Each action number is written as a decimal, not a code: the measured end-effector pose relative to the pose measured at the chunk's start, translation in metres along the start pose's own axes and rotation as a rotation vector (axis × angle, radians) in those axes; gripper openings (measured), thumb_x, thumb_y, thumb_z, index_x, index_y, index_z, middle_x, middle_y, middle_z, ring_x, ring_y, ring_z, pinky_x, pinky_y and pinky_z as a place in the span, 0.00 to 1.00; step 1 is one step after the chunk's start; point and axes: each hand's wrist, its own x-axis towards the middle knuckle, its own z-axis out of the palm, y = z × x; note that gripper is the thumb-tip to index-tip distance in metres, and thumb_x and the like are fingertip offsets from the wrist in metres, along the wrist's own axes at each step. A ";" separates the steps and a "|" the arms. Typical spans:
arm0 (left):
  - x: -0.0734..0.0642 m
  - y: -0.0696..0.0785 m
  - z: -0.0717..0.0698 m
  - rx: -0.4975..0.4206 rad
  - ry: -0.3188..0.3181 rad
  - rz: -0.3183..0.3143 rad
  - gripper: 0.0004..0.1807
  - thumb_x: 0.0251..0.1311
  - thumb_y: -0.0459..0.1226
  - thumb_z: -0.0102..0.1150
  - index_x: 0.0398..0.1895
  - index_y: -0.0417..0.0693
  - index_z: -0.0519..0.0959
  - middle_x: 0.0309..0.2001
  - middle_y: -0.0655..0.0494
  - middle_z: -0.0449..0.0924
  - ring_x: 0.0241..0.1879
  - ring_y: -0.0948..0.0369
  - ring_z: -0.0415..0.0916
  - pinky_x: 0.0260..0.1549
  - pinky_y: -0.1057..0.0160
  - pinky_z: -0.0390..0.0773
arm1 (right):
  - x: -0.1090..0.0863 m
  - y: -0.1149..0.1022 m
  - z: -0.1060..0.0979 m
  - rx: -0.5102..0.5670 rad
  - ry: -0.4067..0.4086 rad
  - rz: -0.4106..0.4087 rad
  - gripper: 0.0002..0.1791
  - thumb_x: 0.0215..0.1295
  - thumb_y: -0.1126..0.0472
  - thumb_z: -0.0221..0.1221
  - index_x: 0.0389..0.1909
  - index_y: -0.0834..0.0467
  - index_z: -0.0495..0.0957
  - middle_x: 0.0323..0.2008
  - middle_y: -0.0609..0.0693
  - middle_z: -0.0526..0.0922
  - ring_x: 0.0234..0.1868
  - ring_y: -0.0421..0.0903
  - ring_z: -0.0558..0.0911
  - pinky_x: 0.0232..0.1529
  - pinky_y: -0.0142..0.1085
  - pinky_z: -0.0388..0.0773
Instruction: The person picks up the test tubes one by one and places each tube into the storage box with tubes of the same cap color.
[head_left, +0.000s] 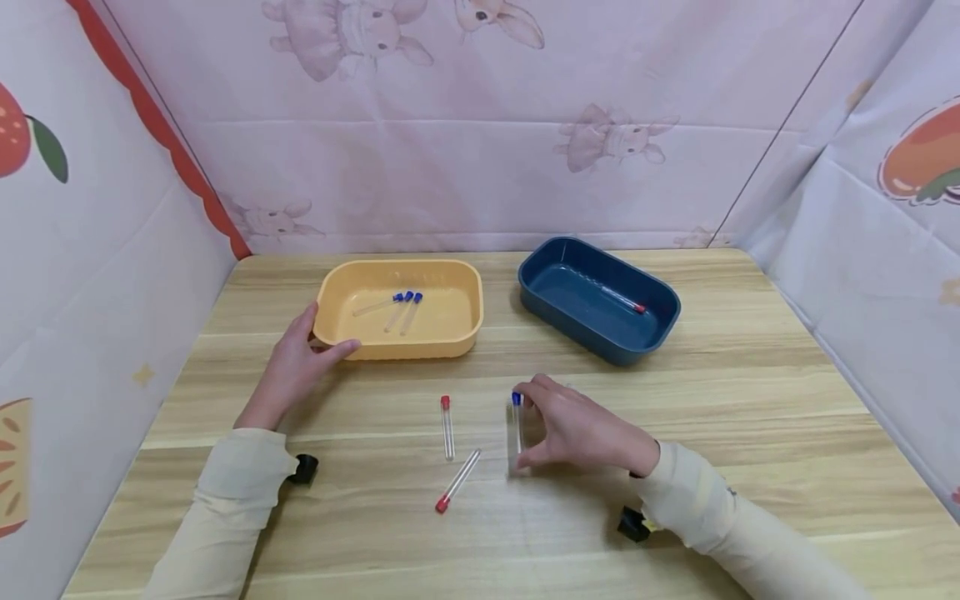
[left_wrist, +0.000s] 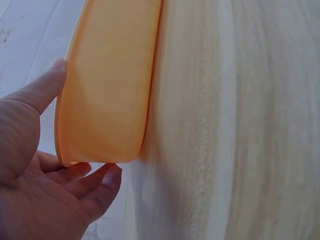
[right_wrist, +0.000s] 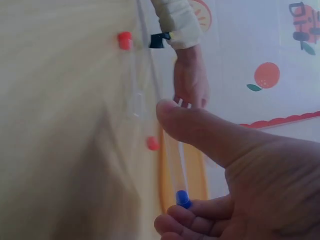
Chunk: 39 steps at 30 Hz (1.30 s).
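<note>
My left hand (head_left: pixel 294 367) holds the near left corner of a yellow plastic tray (head_left: pixel 420 350), thumb along the front rim and fingers against the left side wall. Several clear test tubes with blue caps (head_left: pixel 408 296) lie in that tray. In front of the blue tray, my right hand (head_left: pixel 581 423) pinches another blue-capped test tube (head_left: pixel 517 423) lengthwise, fingers at the blue cap (right_wrist: pixel 183 198) and thumb by the other end. To its left, two red-capped test tubes lie on the table, one nearly straight (head_left: pixel 447 429), the other slanted (head_left: pixel 459 479).
A dark blue tray (head_left: pixel 573 329) stands angled at the back right, with a red-capped test tube (head_left: pixel 626 300) inside. Printed cloth walls (head_left: pixel 480 183) enclose the wooden table (head_left: pixel 360 525) at the back and both sides.
</note>
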 end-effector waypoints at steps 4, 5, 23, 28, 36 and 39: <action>0.000 0.001 0.000 0.002 0.002 0.005 0.62 0.45 0.67 0.55 0.74 0.51 0.35 0.71 0.41 0.44 0.62 0.46 0.58 0.57 0.47 0.65 | 0.008 -0.001 -0.016 0.022 0.053 -0.026 0.45 0.37 0.38 0.72 0.56 0.57 0.70 0.39 0.46 0.73 0.37 0.42 0.73 0.34 0.31 0.74; 0.000 0.001 -0.001 0.001 0.002 0.005 0.62 0.44 0.67 0.55 0.74 0.51 0.35 0.71 0.41 0.45 0.62 0.46 0.58 0.57 0.47 0.65 | 0.010 -0.001 -0.020 0.027 0.067 -0.040 0.45 0.38 0.38 0.72 0.55 0.58 0.70 0.39 0.47 0.73 0.37 0.43 0.73 0.34 0.31 0.74; 0.000 0.000 0.001 -0.005 0.006 0.007 0.61 0.45 0.67 0.55 0.74 0.51 0.35 0.71 0.41 0.43 0.64 0.45 0.56 0.57 0.48 0.64 | 0.066 -0.013 -0.073 0.041 0.190 -0.199 0.42 0.40 0.39 0.71 0.53 0.59 0.70 0.39 0.46 0.72 0.40 0.44 0.73 0.40 0.32 0.74; 0.000 -0.001 0.000 -0.006 0.005 0.017 0.61 0.46 0.66 0.56 0.74 0.51 0.35 0.71 0.41 0.43 0.64 0.45 0.56 0.57 0.47 0.64 | 0.082 -0.021 -0.087 0.037 0.189 -0.189 0.45 0.40 0.37 0.70 0.56 0.59 0.69 0.40 0.45 0.72 0.41 0.43 0.73 0.40 0.32 0.74; 0.000 -0.001 -0.003 0.002 -0.001 0.038 0.61 0.46 0.66 0.55 0.74 0.49 0.35 0.71 0.39 0.43 0.65 0.44 0.54 0.58 0.46 0.62 | 0.109 -0.028 -0.108 0.051 0.191 -0.186 0.43 0.41 0.38 0.70 0.54 0.59 0.69 0.41 0.48 0.73 0.41 0.43 0.73 0.41 0.34 0.73; 0.000 -0.001 -0.003 0.002 -0.004 0.047 0.60 0.47 0.66 0.55 0.74 0.50 0.35 0.71 0.39 0.43 0.65 0.44 0.55 0.59 0.46 0.62 | 0.119 -0.027 -0.112 0.065 0.188 -0.193 0.39 0.42 0.38 0.69 0.51 0.57 0.69 0.41 0.47 0.73 0.42 0.44 0.73 0.42 0.34 0.72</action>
